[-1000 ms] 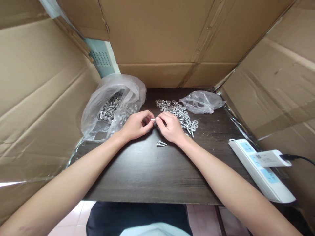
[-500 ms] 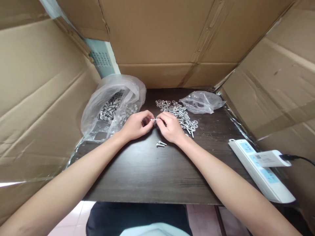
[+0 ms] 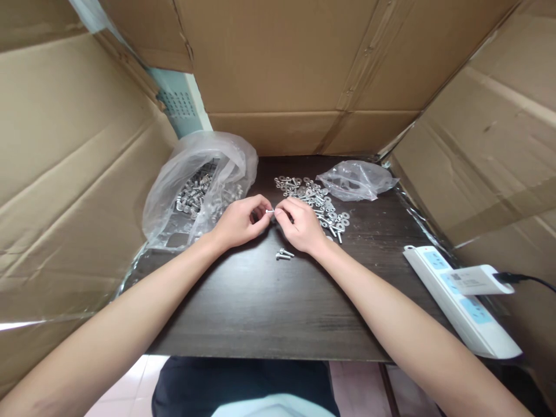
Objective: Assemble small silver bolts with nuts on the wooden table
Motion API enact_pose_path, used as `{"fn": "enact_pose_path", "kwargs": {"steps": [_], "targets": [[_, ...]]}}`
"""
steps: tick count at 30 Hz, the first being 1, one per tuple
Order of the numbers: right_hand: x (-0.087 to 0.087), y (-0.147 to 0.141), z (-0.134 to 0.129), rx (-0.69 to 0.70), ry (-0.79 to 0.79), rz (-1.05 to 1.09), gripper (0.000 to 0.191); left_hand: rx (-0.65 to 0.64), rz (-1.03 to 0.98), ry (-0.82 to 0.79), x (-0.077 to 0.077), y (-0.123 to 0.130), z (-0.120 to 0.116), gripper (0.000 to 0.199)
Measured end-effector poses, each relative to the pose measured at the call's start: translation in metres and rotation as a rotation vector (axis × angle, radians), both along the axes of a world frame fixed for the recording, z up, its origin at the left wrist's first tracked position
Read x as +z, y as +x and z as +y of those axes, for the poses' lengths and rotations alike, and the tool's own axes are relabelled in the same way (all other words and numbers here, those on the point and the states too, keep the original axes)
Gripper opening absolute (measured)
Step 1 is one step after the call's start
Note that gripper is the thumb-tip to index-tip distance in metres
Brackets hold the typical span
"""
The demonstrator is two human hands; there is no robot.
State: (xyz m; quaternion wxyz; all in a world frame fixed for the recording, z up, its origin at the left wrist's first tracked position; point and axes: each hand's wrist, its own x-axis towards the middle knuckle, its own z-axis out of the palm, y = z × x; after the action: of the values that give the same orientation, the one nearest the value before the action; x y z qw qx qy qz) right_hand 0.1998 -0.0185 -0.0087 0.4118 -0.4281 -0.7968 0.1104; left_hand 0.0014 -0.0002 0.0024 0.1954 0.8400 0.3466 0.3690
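Above the dark table [image 3: 260,313], my left hand [image 3: 244,220] pinches the head end of a small silver bolt [image 3: 270,211]. My right hand [image 3: 300,225] is closed at the bolt's other end, fingertips close to the left ones; a small part, perhaps a washer or nut, seems to sit on the shank there, but the fingers partly hide it. Two bolts [image 3: 284,255] lie side by side on the table just below the hands. Behind my right hand spreads a loose pile of bolts, nuts and washers [image 3: 319,200].
At the left stands an open clear plastic bag [image 3: 163,191] with many metal fasteners [image 3: 195,194] inside. A crumpled plastic bag [image 3: 358,180] lies at the back right. A white power strip [image 3: 460,301] with a plugged-in adapter [image 3: 475,280] runs along the right side. Cardboard walls [image 3: 278,63] surround the table.
My right fingertips have shifted slightly left along the bolt, so less of it shows between the hands. Everything else stays in place.
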Motion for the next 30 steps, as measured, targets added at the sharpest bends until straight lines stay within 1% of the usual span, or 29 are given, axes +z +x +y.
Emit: {"fn": "enact_pose_path", "kwargs": {"steps": [6, 19, 30], "targets": [[0.0000, 0.0004, 0.0001, -0.005, 0.004, -0.012, 0.017, 0.005, 0.001, -0.015, 0.0012, 0.0001, -0.0009, 0.015], [-0.0009, -0.0002, 0.0006, -0.002, 0.003, -0.002, 0.021, -0.004, -0.001, -0.005, -0.0005, -0.0007, 0.0008, 0.014], [0.0000, -0.0005, -0.0012, -0.017, 0.024, 0.020, 0.011, 0.000, -0.005, -0.033, 0.0004, 0.0000, -0.0006, 0.015]]}}
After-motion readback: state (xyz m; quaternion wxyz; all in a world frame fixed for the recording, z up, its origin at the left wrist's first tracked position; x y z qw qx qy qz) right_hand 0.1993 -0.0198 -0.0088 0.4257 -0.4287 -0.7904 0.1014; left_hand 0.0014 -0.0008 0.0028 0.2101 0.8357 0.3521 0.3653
